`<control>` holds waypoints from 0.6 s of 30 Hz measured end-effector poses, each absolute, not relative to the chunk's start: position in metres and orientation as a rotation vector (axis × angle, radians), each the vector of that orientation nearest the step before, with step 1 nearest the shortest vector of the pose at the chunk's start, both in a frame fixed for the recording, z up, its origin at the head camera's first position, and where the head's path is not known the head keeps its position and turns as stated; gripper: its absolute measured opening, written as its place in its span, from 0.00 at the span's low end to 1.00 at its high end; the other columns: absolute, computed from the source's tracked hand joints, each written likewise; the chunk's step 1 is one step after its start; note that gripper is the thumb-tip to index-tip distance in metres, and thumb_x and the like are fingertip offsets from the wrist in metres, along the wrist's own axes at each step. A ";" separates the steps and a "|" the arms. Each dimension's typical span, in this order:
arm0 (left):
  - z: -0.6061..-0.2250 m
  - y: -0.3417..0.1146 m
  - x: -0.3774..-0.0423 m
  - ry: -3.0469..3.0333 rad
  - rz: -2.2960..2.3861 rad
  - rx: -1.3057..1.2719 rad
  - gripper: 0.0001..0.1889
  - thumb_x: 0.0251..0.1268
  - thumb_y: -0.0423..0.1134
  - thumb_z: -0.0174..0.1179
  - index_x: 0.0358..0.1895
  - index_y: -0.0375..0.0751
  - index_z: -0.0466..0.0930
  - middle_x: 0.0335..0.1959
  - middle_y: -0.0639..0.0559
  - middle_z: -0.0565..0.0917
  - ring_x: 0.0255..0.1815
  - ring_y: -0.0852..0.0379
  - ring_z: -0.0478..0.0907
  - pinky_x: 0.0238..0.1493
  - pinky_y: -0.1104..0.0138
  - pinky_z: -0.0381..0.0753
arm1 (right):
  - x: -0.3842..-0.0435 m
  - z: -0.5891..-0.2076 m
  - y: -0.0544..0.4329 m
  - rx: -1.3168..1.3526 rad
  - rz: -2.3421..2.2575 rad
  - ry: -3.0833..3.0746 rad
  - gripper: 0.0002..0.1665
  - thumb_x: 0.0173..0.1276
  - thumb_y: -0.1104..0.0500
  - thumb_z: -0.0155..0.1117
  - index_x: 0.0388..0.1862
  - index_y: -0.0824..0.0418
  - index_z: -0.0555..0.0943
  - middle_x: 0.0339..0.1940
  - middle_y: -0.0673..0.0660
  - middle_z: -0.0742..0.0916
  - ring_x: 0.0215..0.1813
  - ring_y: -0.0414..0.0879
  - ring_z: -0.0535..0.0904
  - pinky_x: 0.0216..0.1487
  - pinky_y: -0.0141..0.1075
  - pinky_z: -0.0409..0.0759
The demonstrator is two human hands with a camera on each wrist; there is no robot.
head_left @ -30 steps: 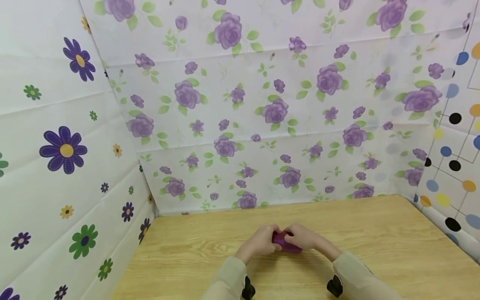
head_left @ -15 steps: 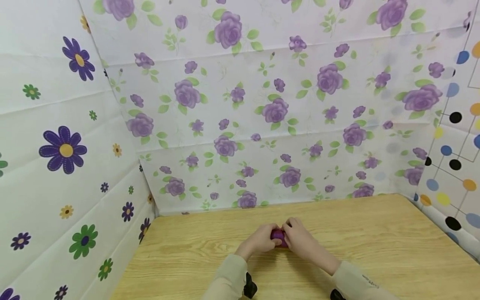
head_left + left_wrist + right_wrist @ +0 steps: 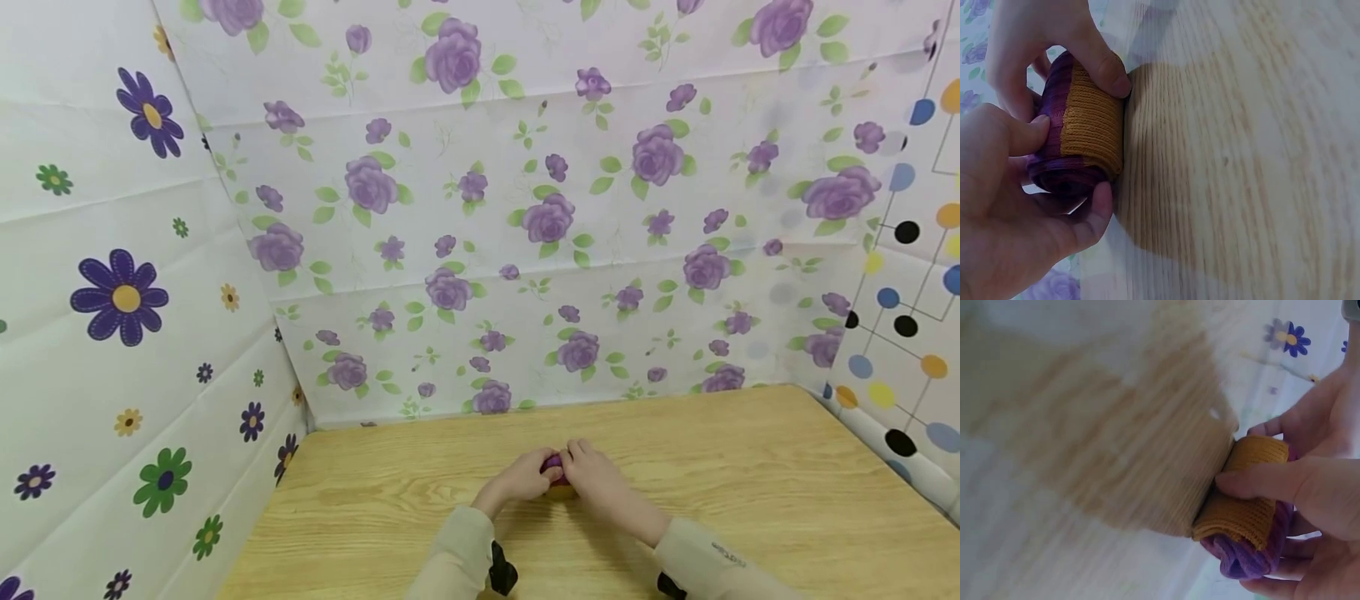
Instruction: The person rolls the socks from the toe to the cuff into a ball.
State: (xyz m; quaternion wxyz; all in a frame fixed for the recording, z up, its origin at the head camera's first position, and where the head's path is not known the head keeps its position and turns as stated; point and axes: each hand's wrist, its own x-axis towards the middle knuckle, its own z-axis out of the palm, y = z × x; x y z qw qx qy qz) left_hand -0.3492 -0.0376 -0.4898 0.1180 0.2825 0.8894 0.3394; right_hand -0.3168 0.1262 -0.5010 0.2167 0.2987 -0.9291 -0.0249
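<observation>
A rolled-up sock, purple with a ribbed mustard cuff, sits low at the wooden table between both hands. My left hand grips its left end, thumb on the purple side and fingers curled round the end, as the left wrist view of the sock shows. From the other end my right hand holds it, the thumb laid over the mustard band of the sock in the right wrist view. Its other fingers reach behind the roll and are partly hidden. The mustard band faces the wrists, with a purple spiral at the roll's end.
The light wood table stretches out on all sides of the hands. Behind it hangs a rose-patterned cloth. A daisy-printed cloth stands at the left, and a dotted one at the right.
The roll has turned in the hands, so its mustard part now shows below the purple in the head view. My right hand has shifted left and lies more alongside the roll.
</observation>
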 end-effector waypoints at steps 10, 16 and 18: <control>-0.493 -0.037 -0.343 2.619 1.136 0.724 0.14 0.74 0.42 0.51 0.55 0.39 0.71 0.49 0.42 0.81 0.43 0.56 0.76 0.43 0.65 0.75 | -0.323 -0.507 0.136 0.861 0.089 -2.583 0.33 0.42 0.54 0.81 0.44 0.68 0.77 0.35 0.58 0.80 0.38 0.51 0.77 0.42 0.43 0.80; -0.496 -0.040 -0.341 2.628 1.145 0.685 0.14 0.75 0.46 0.49 0.52 0.40 0.75 0.45 0.47 0.81 0.41 0.58 0.75 0.41 0.66 0.74 | -0.319 -0.504 0.140 0.905 0.184 -2.628 0.34 0.48 0.51 0.77 0.50 0.65 0.74 0.36 0.57 0.83 0.38 0.51 0.81 0.39 0.43 0.81; -0.496 -0.042 -0.340 2.622 1.139 0.679 0.16 0.76 0.48 0.48 0.52 0.40 0.76 0.45 0.47 0.81 0.42 0.57 0.76 0.42 0.65 0.75 | -0.318 -0.503 0.141 0.925 0.223 -2.645 0.33 0.49 0.51 0.76 0.50 0.64 0.74 0.35 0.56 0.84 0.36 0.49 0.81 0.36 0.42 0.80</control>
